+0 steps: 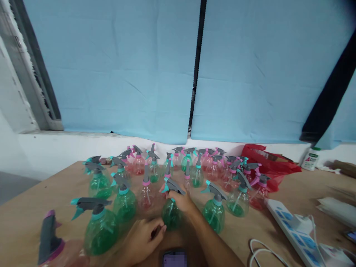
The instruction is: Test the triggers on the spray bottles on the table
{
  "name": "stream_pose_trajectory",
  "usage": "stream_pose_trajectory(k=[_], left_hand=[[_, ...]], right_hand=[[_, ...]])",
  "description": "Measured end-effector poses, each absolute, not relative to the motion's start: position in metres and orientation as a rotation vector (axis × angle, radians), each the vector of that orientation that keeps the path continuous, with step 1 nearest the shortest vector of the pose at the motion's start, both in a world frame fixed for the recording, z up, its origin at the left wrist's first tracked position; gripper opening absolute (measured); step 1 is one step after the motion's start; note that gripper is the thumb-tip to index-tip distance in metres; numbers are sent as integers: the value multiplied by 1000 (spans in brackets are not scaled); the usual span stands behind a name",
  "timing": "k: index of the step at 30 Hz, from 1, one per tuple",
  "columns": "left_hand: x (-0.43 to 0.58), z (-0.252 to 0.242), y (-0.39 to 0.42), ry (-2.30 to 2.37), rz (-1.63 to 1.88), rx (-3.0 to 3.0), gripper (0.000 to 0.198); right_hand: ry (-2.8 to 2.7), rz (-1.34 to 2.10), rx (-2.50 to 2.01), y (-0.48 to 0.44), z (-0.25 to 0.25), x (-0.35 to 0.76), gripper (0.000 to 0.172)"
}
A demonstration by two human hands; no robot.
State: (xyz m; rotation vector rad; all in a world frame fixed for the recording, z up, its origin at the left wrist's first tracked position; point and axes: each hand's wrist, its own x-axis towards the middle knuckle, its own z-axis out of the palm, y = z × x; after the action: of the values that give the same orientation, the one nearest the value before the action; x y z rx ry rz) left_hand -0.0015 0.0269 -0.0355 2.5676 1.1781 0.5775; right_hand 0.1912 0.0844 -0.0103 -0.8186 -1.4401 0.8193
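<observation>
My right hand is closed round the neck of a green spray bottle with a grey and turquoise trigger head, which stands upright in front of me. My left hand is loosely curled, thumb towards the fingers, with a dark gap between them and no object visible in it. Its fingertips are beside the lower part of that bottle; whether they touch it I cannot tell. Left of my hands are a green spray bottle and a larger-looking one. To the right is another green spray bottle.
Many pink and green spray bottles crowd the table towards the wall. Front left is a pink one. On the right are a power strip with white cables, a red plastic bag and a white bottle. A phone lies nearest me.
</observation>
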Motion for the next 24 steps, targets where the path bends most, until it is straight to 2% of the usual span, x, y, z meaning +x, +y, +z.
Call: stream_pose_trajectory(k=[3, 11, 18, 24], left_hand=[[-2, -36, 27, 1177, 555, 2556, 35], [-2, -38, 27, 1185, 566, 2569, 35], [-2, -39, 28, 1172, 567, 2573, 36], [-1, -36, 27, 1167, 572, 2582, 35]], right_hand=[[-1410, 910, -784, 82, -9, 189, 18], [-1485, 904, -775, 87, -9, 191, 30], [-1400, 915, -792, 81, -8, 192, 17], [-1480, 959, -697, 83, 0, 194, 21]])
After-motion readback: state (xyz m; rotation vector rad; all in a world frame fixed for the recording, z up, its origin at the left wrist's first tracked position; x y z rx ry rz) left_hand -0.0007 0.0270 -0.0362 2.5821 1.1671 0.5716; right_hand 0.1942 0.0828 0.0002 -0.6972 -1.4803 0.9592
